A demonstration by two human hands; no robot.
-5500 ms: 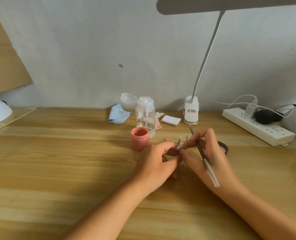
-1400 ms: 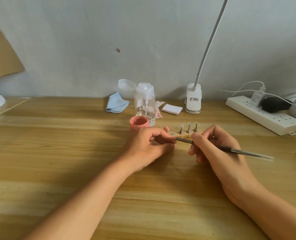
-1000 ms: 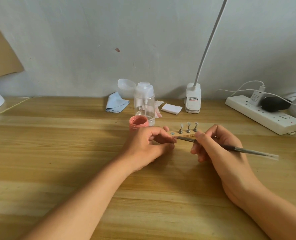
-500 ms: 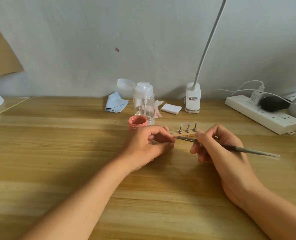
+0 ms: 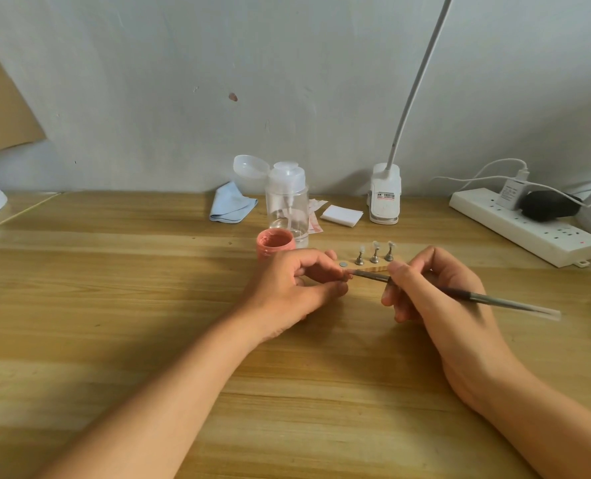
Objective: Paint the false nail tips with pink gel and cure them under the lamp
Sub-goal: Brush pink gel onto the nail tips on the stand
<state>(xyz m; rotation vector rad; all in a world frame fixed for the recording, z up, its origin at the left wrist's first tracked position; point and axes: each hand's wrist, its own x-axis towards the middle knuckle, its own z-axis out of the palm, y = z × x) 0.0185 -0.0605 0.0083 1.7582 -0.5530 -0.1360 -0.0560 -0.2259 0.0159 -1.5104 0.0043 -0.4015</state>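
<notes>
One brush (image 5: pixel 494 301), same spot at left hand (image 5: pixel 287 285).

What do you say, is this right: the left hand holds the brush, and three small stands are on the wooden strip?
No. The head view shows the right hand holding the brush; its tip reaches the left hand. Three small stands are on the wooden strip.

A folded pale-blue cloth (image 5: pixel 231 206) is lying far on the light wooden table (image 5: pixel 114 288), left of a clear plastic pump bottle (image 5: pixel 288 205). A square white pad (image 5: pixel 342 215) is sitting right of it. A long white power strip (image 5: pixel 525 229) is lying far right.
</notes>
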